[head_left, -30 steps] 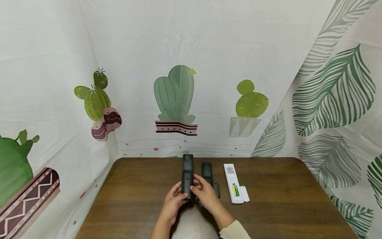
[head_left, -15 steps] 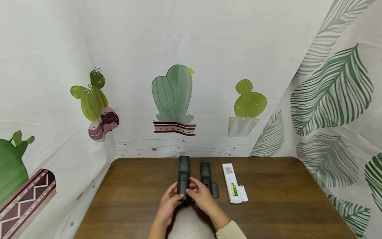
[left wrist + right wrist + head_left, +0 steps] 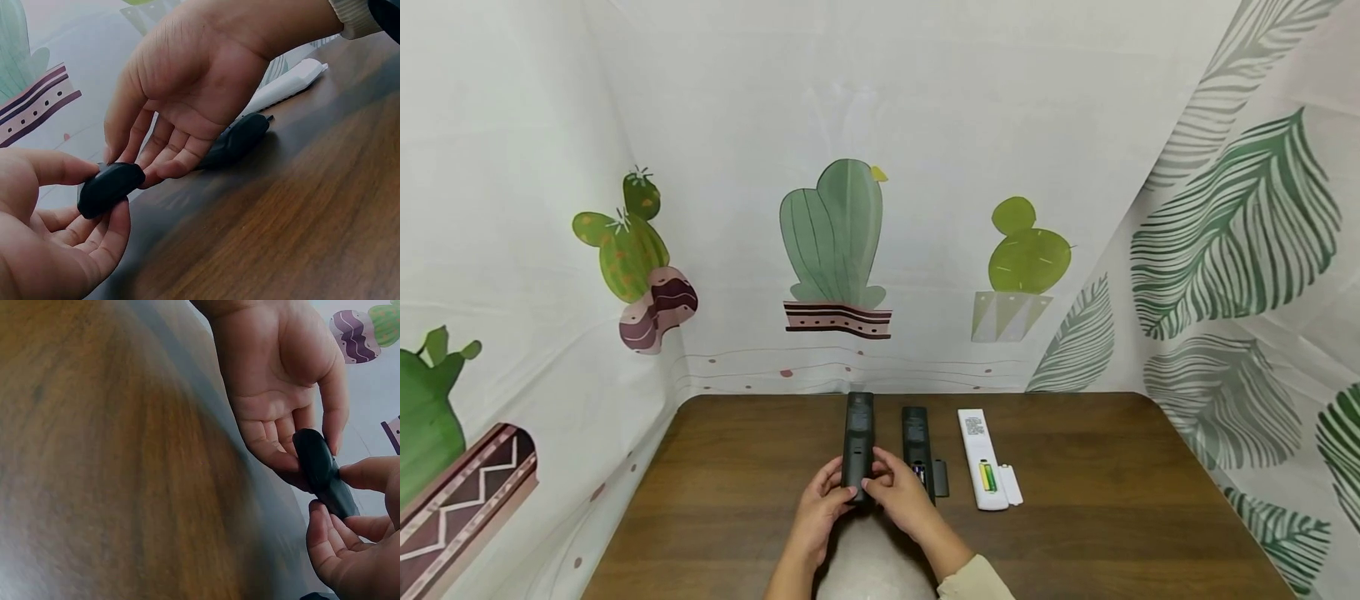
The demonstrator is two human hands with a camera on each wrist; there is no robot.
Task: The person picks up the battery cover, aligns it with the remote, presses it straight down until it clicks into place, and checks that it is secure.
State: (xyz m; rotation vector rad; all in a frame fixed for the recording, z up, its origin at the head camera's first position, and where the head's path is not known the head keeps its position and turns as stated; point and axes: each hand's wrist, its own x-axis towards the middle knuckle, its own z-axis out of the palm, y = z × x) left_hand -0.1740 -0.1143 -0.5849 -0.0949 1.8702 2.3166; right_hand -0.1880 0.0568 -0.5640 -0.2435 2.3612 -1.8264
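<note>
Over the front of the table, both hands hold a black remote control point(image 3: 858, 437), its back turned up and the battery cover end toward the person. The left hand point(image 3: 818, 512) grips its lower left side, thumb on top. From the right, the right hand point(image 3: 904, 498) holds the lower right edge between thumb and fingers. In the left wrist view the remote's dark end point(image 3: 109, 187) shows between the two hands. The right wrist view shows its rounded end point(image 3: 315, 459) by the left palm. The remote's button side is hidden.
Right of the hands lies a second black remote point(image 3: 915, 429), face down, its battery compartment uncovered, with a black battery cover point(image 3: 941, 478) beside it. Farther right, a white remote point(image 3: 976, 442) shows green and yellow batteries point(image 3: 987, 477). Its white cover point(image 3: 1012, 485) lies alongside on the wooden table point(image 3: 1112, 483).
Both hands and the held remote have shifted slightly left and nearer the person, uncovering more of the second black remote. The head view has turned a little as well. The grip looks the same.
</note>
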